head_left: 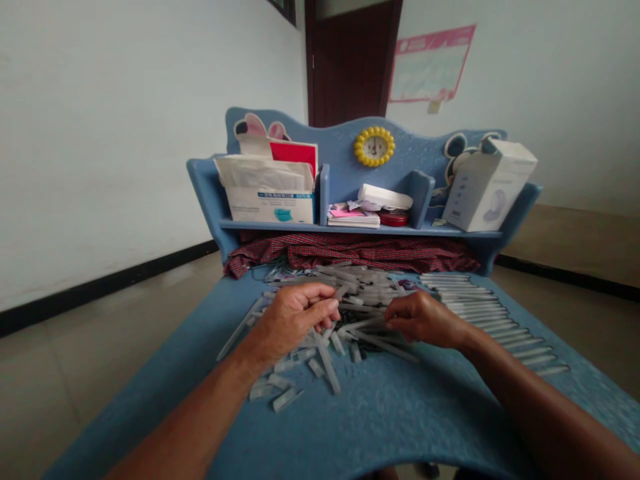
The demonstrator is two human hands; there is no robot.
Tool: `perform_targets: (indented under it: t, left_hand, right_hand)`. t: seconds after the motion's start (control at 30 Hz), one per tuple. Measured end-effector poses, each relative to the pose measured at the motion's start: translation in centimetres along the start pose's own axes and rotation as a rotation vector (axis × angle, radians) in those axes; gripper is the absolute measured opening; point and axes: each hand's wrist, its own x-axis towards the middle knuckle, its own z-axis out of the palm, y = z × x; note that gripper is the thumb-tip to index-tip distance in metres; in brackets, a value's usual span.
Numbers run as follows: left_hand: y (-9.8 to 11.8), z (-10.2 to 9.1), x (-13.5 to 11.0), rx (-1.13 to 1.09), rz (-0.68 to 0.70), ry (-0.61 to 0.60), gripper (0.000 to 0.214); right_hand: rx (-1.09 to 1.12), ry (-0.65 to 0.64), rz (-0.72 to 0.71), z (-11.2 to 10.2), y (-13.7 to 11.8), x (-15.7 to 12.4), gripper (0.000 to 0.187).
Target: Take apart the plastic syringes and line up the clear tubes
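Note:
My left hand (305, 310) is closed, pinching a short translucent plastic piece (342, 292) between thumb and fingers above the pile. To its right, my right hand (423, 320) has its fingers curled together at the pile's edge; what they hold, if anything, I cannot make out. Between and behind both hands spreads a heap of frosted plastic tubes (367, 283), with dark thin pieces among them. Several short frosted pieces (286, 399) lie loose in front of my left hand, beside a longer flat tube (327, 363).
Slim clear tubes (500, 327) lie in a neat row at the right of the blue table (400, 413). Behind the heap is a checked cloth (350, 250). The shelf above holds a mask box (273, 203), papers (353, 219) and a white box (490, 187).

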Motion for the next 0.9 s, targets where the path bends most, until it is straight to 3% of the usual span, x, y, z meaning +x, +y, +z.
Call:
perform_targets:
  t: [0.3, 0.5, 0.7, 0.83, 0.9]
  left_hand:
    - [-0.2, 0.1, 0.1, 0.051, -0.017, -0.036, 0.020]
    - [0.2, 0.3, -0.1, 0.164, -0.007, -0.072, 0.018]
    - [0.1, 0.4, -0.2, 0.235, -0.001, -0.092, 0.016]
    - [0.0, 0.4, -0.2, 0.250, 0.005, -0.127, 0.017]
    - [0.0, 0.3, -0.1, 0.254, 0.003, -0.131, 0.018]
  right_hand:
    - [-0.346, -0.122, -0.139, 0.8, -2.0, -0.7, 0.010]
    - [-0.541, -0.091, -0.202, 2.6, -3.6, -0.9, 0.013]
    - [-0.749, -0.063, -0.275, 4.3, -3.4, -0.7, 0.014]
    - [-0.744, -0.019, -0.304, 4.6, -3.4, -0.7, 0.016]
    - [-0.617, 0.000, -0.318, 4.2, -3.5, -0.7, 0.017]
